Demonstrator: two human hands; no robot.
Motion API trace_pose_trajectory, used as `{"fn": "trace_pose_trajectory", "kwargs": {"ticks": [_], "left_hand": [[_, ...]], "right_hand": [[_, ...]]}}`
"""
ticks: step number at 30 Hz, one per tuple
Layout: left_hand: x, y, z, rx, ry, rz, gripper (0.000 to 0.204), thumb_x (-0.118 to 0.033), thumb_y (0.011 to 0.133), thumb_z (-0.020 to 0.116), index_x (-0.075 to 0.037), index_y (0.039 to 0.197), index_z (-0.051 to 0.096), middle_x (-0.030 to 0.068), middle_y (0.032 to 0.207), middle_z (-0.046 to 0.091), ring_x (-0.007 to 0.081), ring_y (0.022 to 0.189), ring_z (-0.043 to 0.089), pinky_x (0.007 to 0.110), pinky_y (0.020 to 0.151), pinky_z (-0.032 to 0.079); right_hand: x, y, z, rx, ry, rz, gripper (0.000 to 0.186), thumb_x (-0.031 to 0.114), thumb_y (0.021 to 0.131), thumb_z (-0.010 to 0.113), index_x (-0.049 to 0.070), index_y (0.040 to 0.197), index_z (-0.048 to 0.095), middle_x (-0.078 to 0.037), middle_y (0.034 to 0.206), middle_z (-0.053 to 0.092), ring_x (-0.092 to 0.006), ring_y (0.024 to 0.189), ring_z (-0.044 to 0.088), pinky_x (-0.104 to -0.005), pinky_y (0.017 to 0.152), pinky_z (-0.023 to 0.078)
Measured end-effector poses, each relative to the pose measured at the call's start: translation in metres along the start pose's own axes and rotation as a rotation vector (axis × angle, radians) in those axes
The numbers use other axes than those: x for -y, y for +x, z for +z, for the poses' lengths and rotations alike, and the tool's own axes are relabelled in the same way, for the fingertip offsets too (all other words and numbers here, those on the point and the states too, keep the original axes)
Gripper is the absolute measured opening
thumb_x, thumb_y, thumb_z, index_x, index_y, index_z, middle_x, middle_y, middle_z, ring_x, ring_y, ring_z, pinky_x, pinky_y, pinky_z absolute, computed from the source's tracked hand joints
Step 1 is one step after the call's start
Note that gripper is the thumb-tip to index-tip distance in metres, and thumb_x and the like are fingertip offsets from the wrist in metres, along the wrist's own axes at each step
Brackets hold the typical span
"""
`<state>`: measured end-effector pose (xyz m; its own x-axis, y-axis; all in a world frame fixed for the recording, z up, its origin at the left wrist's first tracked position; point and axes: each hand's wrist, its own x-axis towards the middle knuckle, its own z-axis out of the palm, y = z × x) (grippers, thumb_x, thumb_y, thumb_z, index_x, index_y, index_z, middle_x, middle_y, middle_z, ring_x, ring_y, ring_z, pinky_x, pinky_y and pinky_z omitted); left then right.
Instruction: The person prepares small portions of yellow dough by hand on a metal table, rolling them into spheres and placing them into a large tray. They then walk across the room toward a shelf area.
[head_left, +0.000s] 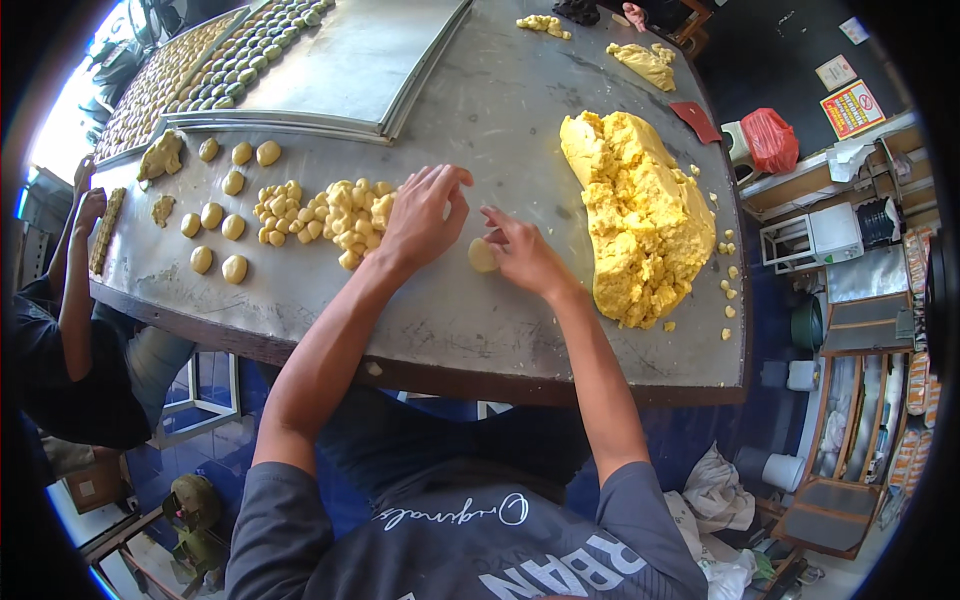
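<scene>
My left hand point(425, 215) hovers over the metal tabletop beside a heap of small pale dough balls point(352, 215). Its fingers are stretched out and bent a little, with nothing visible in them. To its right, my right hand point(527, 258) has its fingers apart, the fingertips at the edge of a small flattened dough disc point(482, 256). The disc appears to lie on the table. A large crumbly yellow mass point(645, 220) rests to the right of my right hand. Farther left, several larger round dough balls point(212, 216) sit spaced apart.
Stacked metal trays point(330, 70) stand at the back left; rows of small rounds fill a tray point(215, 75). A red scraper point(695, 121) and a yellow lump point(643, 65) lie at the back right. A co-worker's arms point(78, 240) reach a dough roll point(107, 230) at the left edge.
</scene>
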<state>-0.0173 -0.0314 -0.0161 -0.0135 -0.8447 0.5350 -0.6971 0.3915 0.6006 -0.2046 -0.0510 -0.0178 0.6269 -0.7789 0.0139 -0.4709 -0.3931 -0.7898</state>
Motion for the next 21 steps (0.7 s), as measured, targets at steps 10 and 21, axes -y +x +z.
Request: {"fn": "trace_pose_trajectory", "kwargs": {"ticks": [10,21], "left_hand": [[-0.004,-0.007,0.004,0.336,-0.253,-0.152,0.022,-0.015,0.074,0.069,-0.004,0.090,0.058,0.0127,0.070,0.059,0.0295,0.065,0.060,0.038,0.059,0.046],[-0.030,-0.023,0.015,0.276,-0.548,-0.129,0.020,-0.019,0.079,0.071,0.001,0.082,0.065,0.0117,0.064,0.062,0.0116,0.055,0.053,0.033,0.053,0.046]], "right_hand": [[0.067,-0.020,-0.046,0.028,0.374,-0.003,0.050,-0.003,0.084,0.063,0.001,0.132,0.046,-0.015,0.114,0.057,-0.0174,0.098,0.064,-0.0263,0.081,0.052],[0.063,-0.007,-0.040,0.026,0.240,0.029,0.046,0.000,0.085,0.064,-0.006,0.128,0.048,-0.020,0.118,0.057,-0.0215,0.104,0.063,-0.0293,0.090,0.051]]}}
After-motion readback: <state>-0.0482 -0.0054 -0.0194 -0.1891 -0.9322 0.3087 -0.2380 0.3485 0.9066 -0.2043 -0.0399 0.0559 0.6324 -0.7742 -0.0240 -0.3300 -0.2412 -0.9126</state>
